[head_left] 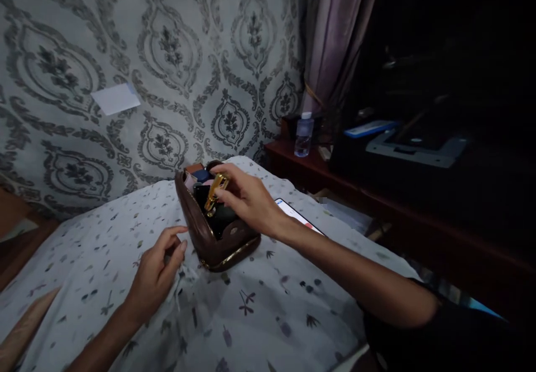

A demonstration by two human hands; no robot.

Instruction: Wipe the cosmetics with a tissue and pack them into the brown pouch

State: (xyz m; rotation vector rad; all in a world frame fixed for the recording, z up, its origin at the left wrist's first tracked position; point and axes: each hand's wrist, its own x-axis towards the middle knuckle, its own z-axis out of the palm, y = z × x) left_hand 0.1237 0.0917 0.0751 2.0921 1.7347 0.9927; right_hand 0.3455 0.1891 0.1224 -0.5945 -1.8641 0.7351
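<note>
An unzipped brown leather bag (201,232) rests on the patterned bedsheet, with several small things inside, among them a dark blue one and a black one. Over its opening, my right hand (245,196) pinches a shiny gold-coloured object (216,192) between thumb and fingers; what it is exactly I cannot make out. My left hand (157,268) is at the bag's left side, fingers curved with a gap between thumb and forefinger, holding nothing. Its fingertips are close to the bag's leather.
A phone (298,215) with a lit screen lies right of the bag, partly behind my right forearm. A water bottle (304,134) stands on the dark red furniture (280,151) beyond. The patterned wall (188,81) rises behind the bed.
</note>
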